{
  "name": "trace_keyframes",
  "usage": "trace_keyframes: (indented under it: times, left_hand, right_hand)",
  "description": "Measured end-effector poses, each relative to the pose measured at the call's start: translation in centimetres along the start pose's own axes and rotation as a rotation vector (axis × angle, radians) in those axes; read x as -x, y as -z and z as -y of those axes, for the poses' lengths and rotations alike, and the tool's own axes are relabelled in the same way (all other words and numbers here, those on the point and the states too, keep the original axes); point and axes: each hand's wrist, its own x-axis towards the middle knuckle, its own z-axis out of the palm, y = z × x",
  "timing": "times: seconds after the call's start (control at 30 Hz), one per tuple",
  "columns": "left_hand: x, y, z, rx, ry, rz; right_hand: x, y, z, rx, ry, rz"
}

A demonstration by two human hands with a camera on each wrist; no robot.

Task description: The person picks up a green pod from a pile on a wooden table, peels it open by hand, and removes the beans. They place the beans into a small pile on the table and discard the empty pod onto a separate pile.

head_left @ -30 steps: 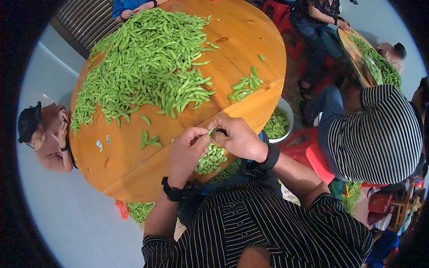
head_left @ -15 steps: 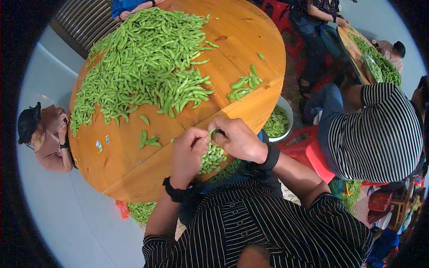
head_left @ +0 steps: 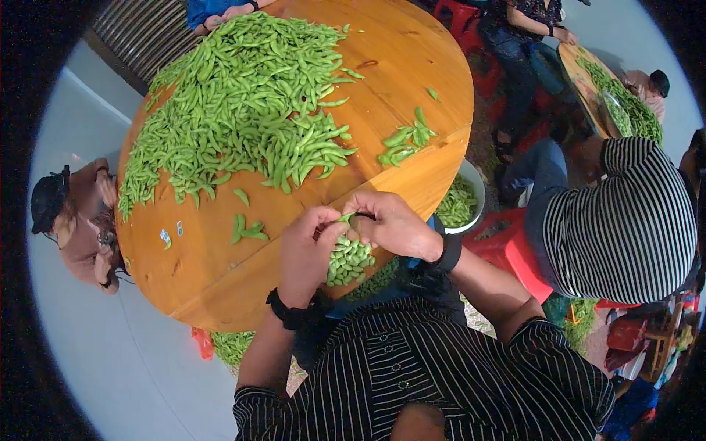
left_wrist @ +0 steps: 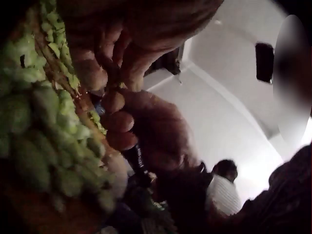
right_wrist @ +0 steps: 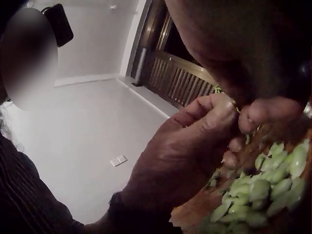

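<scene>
Both hands meet over the table's near edge, fingertips together on a green soybean pod [head_left: 346,217]. My left hand [head_left: 305,246] pinches the pod's left end between thumb and curled fingers. From the other side my right hand [head_left: 401,226] grips it, with a dark band on one finger. Just beneath them lies a heap of shelled green beans [head_left: 350,263], which fills the lower right of the right wrist view. Fingers hide most of the pod in both wrist views.
A large mound of soybean pods [head_left: 243,110] covers the far left of the round wooden table [head_left: 412,59]. Small clusters of pods [head_left: 248,229] and empty-looking shells [head_left: 404,140] lie nearer. A white bucket of pods [head_left: 457,198] stands right, beside a red stool [head_left: 507,250]. Other people sit around.
My hands stay together over the bean heap, with small finger shifts on the pod; the left hand's fingers have changed position slightly. The seated person at left has lowered their hands from their face.
</scene>
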Motion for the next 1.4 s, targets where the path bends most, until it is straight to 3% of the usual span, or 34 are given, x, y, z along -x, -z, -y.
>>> trace_keyframes:
  times: [0.07, 0.13, 0.17, 0.23, 0.47, 0.57, 0.63, 0.77, 0.83, 1.13, 1.23, 1.4]
  left_hand:
    - [-0.1, 0.0, 0.0, -0.02, 0.016, -0.022]
    - [-0.2, 0.0, 0.0, 0.242, 0.217, 0.001]
    - [-0.4, 0.2, 0.1, 0.241, 0.218, -0.002]
    - [-0.6, 0.5, 0.4, 0.306, 0.346, 0.038]
    - [-1.1, 0.8, 1.0, 0.497, 0.387, 0.047]
    - [-1.0, 1.4, 1.2, 0.498, 0.447, 0.106]
    - [-1.1, 1.7, 0.9, 0.488, 0.511, 0.18]
    - [-1.2, 1.9, 1.2, 0.749, 0.457, 0.245]
    - [-1.3, 1.6, 0.9, 0.83, 0.54, 0.182]
    - [-1.1, 1.6, -0.9, 0.473, 0.441, 0.171]
    - [-1.0, 1.6, -0.4, 0.444, 0.477, 0.199]
    - [-1.0, 1.6, 1.4, 0.637, 0.494, 0.204]
  right_hand:
    - [0.0, -0.1, 0.2, 0.025, 0.003, -0.024]
    - [0.0, -0.3, 0.3, 0.095, 0.061, -0.069]
    - [0.0, -0.5, 0.3, 0.094, 0.063, -0.066]
    - [0.2, -0.8, 0.3, 0.255, 0.213, -0.165]
    - [-0.6, -0.4, 0.3, 0.255, 0.266, -0.137]
    - [-0.6, -0.1, 0.7, 0.337, 0.172, -0.201]
    - [-0.7, -0.2, 0.9, 0.292, 0.266, -0.19]
    - [-0.8, -0.3, 1.5, 0.29, 0.394, -0.158]
    - [-1.0, -0.2, 1.5, 0.311, 0.43, -0.154]
    - [-1.7, 0.3, 1.7, 0.46, 0.559, -0.111]
    - [-1.9, 0.2, 1.3, 0.422, 0.528, -0.047]
    - [-2.0, -0.5, 0.4, 0.476, 0.527, -0.137]
